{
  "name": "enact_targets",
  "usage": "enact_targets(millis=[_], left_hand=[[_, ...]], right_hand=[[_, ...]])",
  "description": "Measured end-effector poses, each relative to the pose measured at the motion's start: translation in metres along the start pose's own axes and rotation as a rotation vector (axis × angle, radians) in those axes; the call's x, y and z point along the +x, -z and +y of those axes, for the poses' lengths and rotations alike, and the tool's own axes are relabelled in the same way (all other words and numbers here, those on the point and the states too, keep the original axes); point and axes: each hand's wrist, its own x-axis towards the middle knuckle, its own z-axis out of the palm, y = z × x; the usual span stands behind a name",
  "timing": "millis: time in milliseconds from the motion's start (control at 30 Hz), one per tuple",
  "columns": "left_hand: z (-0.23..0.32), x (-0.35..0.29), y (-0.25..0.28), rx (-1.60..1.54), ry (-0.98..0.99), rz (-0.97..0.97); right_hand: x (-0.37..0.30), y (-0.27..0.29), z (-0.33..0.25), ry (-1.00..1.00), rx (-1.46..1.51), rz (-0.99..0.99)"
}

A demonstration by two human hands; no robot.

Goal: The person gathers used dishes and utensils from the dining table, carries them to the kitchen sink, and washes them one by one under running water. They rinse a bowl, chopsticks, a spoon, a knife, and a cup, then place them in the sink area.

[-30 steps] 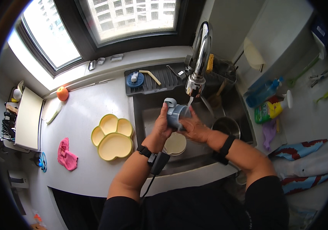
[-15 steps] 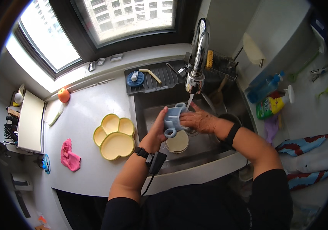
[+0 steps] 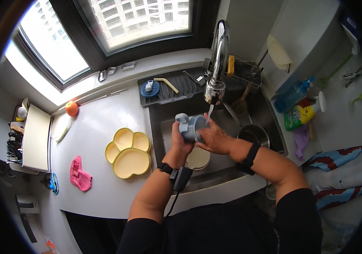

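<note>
A blue-grey two-handled cup [image 3: 189,128] is tilted over the sink, its mouth toward the water stream [image 3: 209,113] from the chrome faucet [image 3: 214,89]. My left hand [image 3: 180,139] wraps round its side, below one handle. My right hand [image 3: 215,139] grips the rim, its fingertips partly hidden at the cup's mouth. Under my hands, a cream dish [image 3: 198,159] lies in the sink [image 3: 164,116]. A metal pot [image 3: 255,134] stands at the sink's right side.
On the left counter lie a yellow paw-shaped divided plate [image 3: 131,163], a pink cloth [image 3: 79,173] and an apple [image 3: 71,108]. A grey drying mat [image 3: 170,95] behind the sink bears a blue lid [image 3: 149,89]. Spray bottles [image 3: 301,115] stand at right.
The cup has turned in my hands, its mouth now facing right. My right fingers have come from inside it to the rim, and my left hand has shifted beneath its side.
</note>
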Motion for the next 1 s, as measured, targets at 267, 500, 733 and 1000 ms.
enact_targets(millis=[267, 500, 733, 1000], left_hand=[[-0.003, -0.002, -0.007, 0.164, -0.019, -0.117], [-0.007, 0.011, -0.003, 0.355, -0.357, -0.021], [-0.025, 0.039, 0.019, 0.300, -0.307, 0.005], [-0.042, 0.016, -0.003, 0.790, -0.594, 0.143]], right_hand=[[-0.006, -0.008, 0.007, -0.287, 0.241, 0.078], [0.004, -0.004, 0.021, -0.629, 0.860, 0.304], [0.003, 0.004, -0.029, -0.315, 0.100, 0.340], [0.017, -0.028, 0.029, -0.547, 0.242, 0.471]])
